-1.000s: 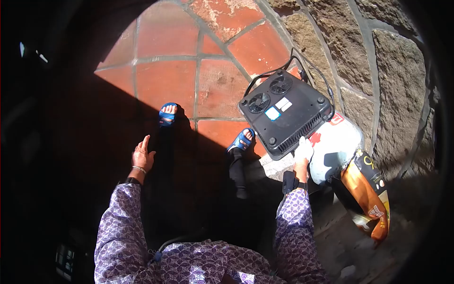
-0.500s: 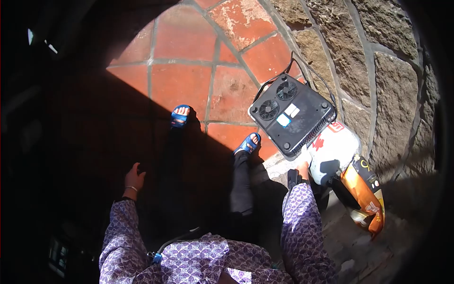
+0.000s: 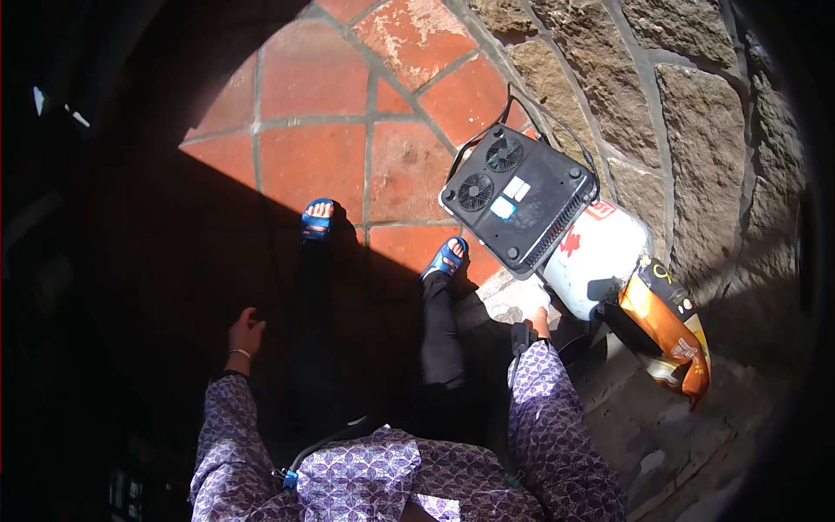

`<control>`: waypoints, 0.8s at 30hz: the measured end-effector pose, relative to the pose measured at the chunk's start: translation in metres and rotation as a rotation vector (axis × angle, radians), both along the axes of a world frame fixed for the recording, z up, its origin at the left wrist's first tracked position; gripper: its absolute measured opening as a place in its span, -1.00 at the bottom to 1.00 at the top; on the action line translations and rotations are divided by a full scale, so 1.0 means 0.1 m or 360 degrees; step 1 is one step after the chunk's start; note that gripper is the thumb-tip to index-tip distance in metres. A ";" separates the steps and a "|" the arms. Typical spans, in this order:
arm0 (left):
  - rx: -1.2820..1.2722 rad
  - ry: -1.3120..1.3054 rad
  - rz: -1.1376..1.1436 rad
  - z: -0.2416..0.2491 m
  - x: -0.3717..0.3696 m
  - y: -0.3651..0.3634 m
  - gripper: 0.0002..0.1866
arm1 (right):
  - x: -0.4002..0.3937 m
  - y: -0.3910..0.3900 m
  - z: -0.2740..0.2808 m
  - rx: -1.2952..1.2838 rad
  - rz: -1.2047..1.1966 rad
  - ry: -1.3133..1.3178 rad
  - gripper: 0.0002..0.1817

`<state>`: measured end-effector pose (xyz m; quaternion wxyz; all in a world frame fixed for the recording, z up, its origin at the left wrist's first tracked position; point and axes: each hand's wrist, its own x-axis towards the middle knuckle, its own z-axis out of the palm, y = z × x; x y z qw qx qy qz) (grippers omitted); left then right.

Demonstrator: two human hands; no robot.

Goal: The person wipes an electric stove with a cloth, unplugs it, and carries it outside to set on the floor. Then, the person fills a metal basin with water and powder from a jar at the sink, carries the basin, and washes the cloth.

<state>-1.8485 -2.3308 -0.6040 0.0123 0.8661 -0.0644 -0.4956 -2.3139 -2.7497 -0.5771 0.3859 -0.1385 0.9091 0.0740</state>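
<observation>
My right hand is at the lower corner of a black induction cooker, in strong sunlight. Glare washes out its fingers, so whether they touch or grip anything cannot be made out. The cooker shows its underside, with two round fans and pale labels, and a cord loops behind it. It rests against a white gas cylinder with red markings. My left hand hangs in the shade at the left, fingers loosely curled and apart, holding nothing.
An orange and black packet lies against the cylinder's lower end. A rough stone wall runs along the right. Red floor tiles lie ahead, part sunlit, part in deep shadow. My feet in blue slippers stand on them.
The whole view has shifted slightly, moving the cooker, cylinder and wall leftward in the picture. My right hand is a little lower relative to the cooker's corner. My left hand has hardly moved.
</observation>
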 end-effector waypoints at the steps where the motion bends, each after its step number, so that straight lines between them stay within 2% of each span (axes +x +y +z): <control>1: -0.0026 -0.0012 -0.0014 0.00 -0.01 0.02 -0.53 | -0.02 0.04 0.04 0.0001 -0.0002 -0.0016 -0.63; 5: -0.0139 0.0011 0.0019 0.16 -0.05 -0.04 -0.54 | -0.02 0.27 0.27 0.0020 0.0014 -0.0111 -0.62; 8: -0.0122 0.0128 0.0181 0.34 -0.02 -0.02 -0.54 | -0.03 0.46 0.38 0.0052 0.0078 -0.0238 -0.60; 13: -0.0145 0.0112 0.0386 0.71 0.23 0.33 -0.52 | 0.22 0.72 0.57 0.0216 0.0245 -0.0696 -0.58; 18: -0.0052 -0.0053 0.0669 1.18 0.51 0.83 -0.52 | 1.18 0.80 0.44 0.0473 0.0371 -0.1040 -0.56; 21: -0.0032 -0.0159 0.0820 1.35 0.42 1.18 -0.54 | 2.01 0.85 0.43 0.0466 0.0725 -0.1081 -0.58; 23: -0.0034 -0.0151 0.0983 1.43 0.17 1.40 -0.55 | 2.35 0.69 0.36 0.0537 0.0634 -0.1314 -0.59; 24: -0.0038 -0.0186 0.1028 1.46 0.01 1.49 -0.54 | 2.62 0.74 0.51 0.0369 0.1056 -0.1307 -0.59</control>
